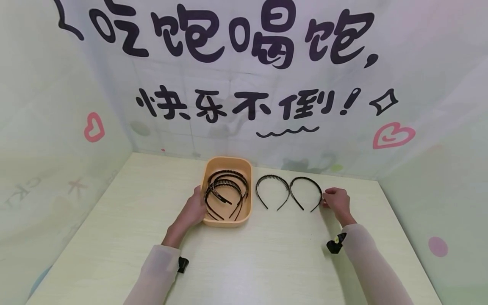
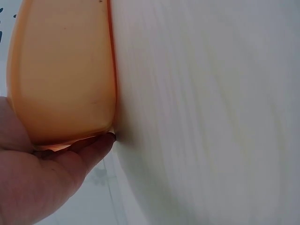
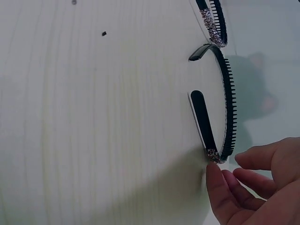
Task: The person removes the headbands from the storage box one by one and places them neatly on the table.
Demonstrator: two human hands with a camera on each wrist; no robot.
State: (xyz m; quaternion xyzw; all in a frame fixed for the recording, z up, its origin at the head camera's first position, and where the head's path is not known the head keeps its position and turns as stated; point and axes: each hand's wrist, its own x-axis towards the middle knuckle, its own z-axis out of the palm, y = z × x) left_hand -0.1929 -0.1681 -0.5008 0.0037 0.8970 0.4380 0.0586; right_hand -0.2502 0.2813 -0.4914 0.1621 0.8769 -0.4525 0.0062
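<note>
Clamping tan bin (image 1: 228, 225) near frame centre: left grip (image 1: 195, 206). Right grip (image 1: 337, 201) at rightmost headband (image 1: 305, 178), cannot tell if pinching; sideways nudge could knock adjoining headband (image 1: 272, 176) askew.

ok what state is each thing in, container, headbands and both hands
orange container: upright, open at the top
headbands in the container: several, overlapping
left loose headband: on the table, ends toward the person
right loose headband: beside it, ends also toward the person
left hand: gripping the container's left side
right hand: at the right headband's outer side, grip unclear
</note>
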